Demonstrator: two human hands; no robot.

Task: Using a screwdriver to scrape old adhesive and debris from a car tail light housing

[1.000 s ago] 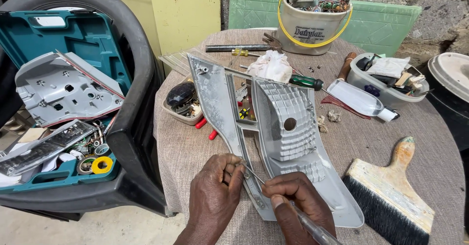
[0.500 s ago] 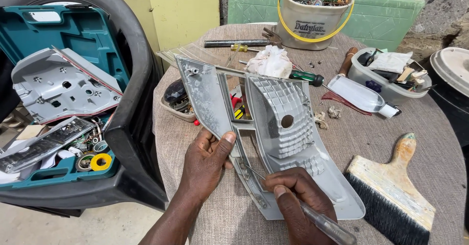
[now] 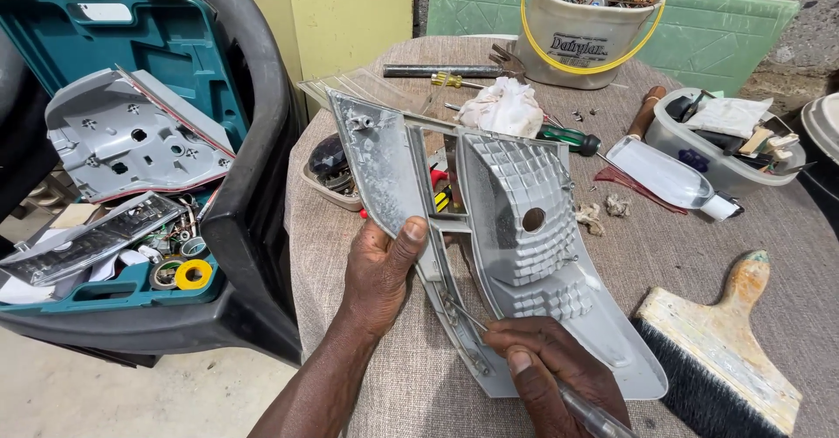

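Grey plastic lamp housing on cloth-covered tabletop, left hand gripping its edge, right hand clamped on screwdriver.

Left hand gripped with thumb pressed on top, forearm angled up; right hand curled, pinching low.

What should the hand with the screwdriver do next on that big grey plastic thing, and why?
Probably press the thin clear-handled screwdriver straight down and turn it. Its tip sits on the lower rail of the grey ribbed plastic lamp housing, the right hand grips the handle, and the left hand clamps the housing's edge to steady it. Whether a screw sits under the tip is too small to tell.
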